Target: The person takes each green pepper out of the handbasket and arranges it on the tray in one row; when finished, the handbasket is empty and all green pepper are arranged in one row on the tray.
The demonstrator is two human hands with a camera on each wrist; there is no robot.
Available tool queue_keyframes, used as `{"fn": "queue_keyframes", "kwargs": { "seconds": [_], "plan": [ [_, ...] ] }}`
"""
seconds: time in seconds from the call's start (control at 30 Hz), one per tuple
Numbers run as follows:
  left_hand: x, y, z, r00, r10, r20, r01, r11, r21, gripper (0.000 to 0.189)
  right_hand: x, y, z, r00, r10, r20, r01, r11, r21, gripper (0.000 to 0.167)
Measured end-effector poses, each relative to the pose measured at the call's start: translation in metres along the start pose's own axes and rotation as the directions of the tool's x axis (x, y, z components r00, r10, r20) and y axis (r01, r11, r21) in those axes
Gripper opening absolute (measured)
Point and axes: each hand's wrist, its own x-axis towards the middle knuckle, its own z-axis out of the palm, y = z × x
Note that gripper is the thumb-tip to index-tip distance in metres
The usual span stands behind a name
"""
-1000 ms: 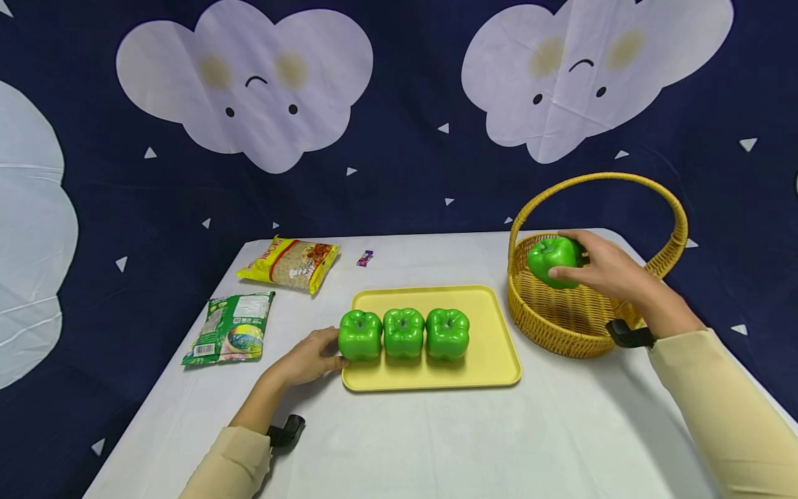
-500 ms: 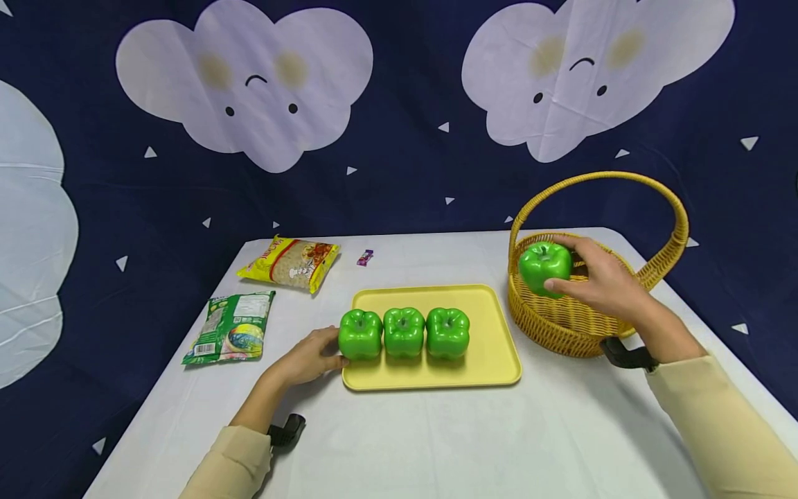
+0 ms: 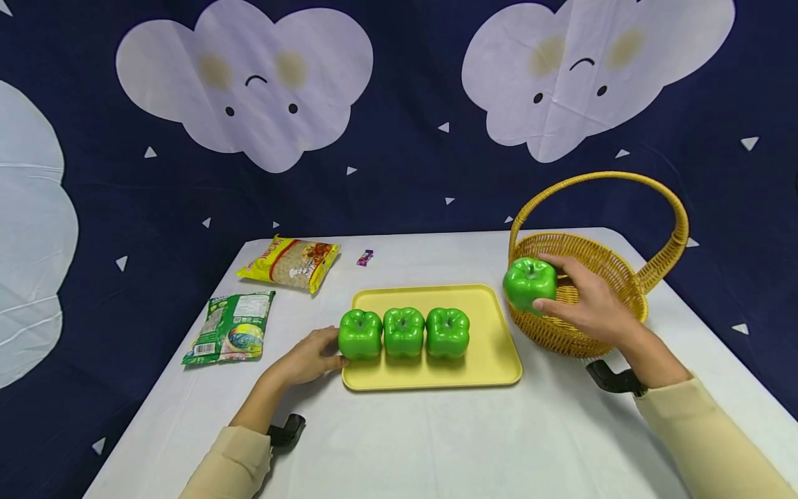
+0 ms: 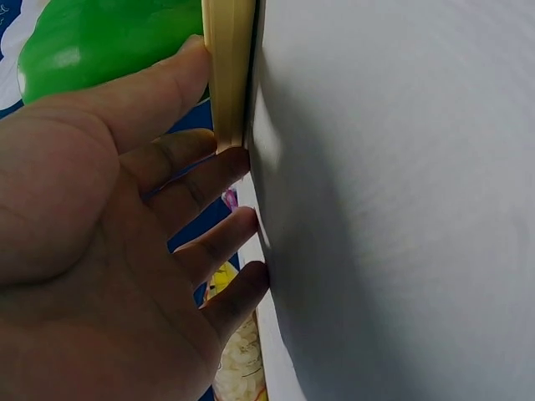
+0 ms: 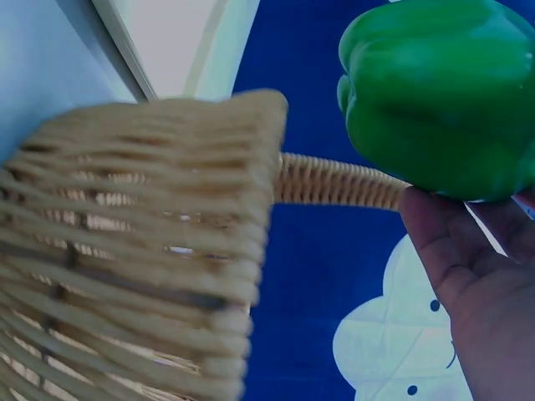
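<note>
My right hand (image 3: pixel 586 300) holds a green bell pepper (image 3: pixel 530 284) over the left rim of a wicker basket (image 3: pixel 548 339). In the right wrist view the pepper (image 5: pixel 439 96) is above the basket's rim (image 5: pixel 255 167), with fingertips at its underside. On a yellow tray (image 3: pixel 489 346) stand three more green bell peppers (image 3: pixel 404 333) in a row, stems up. My left hand (image 3: pixel 312 357) rests at the tray's left end, beside the leftmost pepper (image 3: pixel 360 335). Seen from the left wrist, its thumb touches the tray's edge (image 4: pixel 227 75) and its fingers are spread, tips at the tablecloth.
A yellow food bag (image 3: pixel 293 263) and a green packet (image 3: pixel 232 329) lie on the left of the white table (image 3: pixel 436 443). A small purple wrapped item (image 3: pixel 365 258) lies behind the tray. The basket's tall handle (image 3: pixel 601 177) arches upward in front of a dark blue backdrop (image 3: pixel 411 83).
My right hand has carried the pepper left and towards me, from over the basket's inside to its left rim. The left hand, tray and other peppers have stayed in place.
</note>
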Motion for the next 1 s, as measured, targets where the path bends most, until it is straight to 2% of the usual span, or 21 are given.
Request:
{"fn": "queue_keyframes", "kwargs": {
  "seconds": [0.3,0.53,0.7,1.0],
  "plan": [
    [-0.001,0.001,0.000,1.000,-0.007,-0.007,0.007,1.000,-0.007,0.054,-0.008,0.003,0.020,0.998,-0.062,0.001,0.061,0.994,0.093,0.075],
    [-0.001,0.001,-0.001,1.000,-0.003,-0.013,0.003,1.000,0.009,0.055,-0.015,0.003,0.034,0.996,-0.076,0.044,0.069,0.988,0.141,0.076],
    [-0.002,0.001,0.000,1.000,-0.008,-0.012,0.008,1.000,0.014,0.055,-0.019,0.003,0.042,0.993,-0.075,0.091,0.066,0.993,0.099,0.073],
    [-0.001,0.000,0.000,1.000,-0.017,-0.008,0.017,1.000,0.000,0.056,-0.023,0.004,0.057,0.990,-0.087,0.110,0.084,0.996,0.036,0.072]
  ]
}}
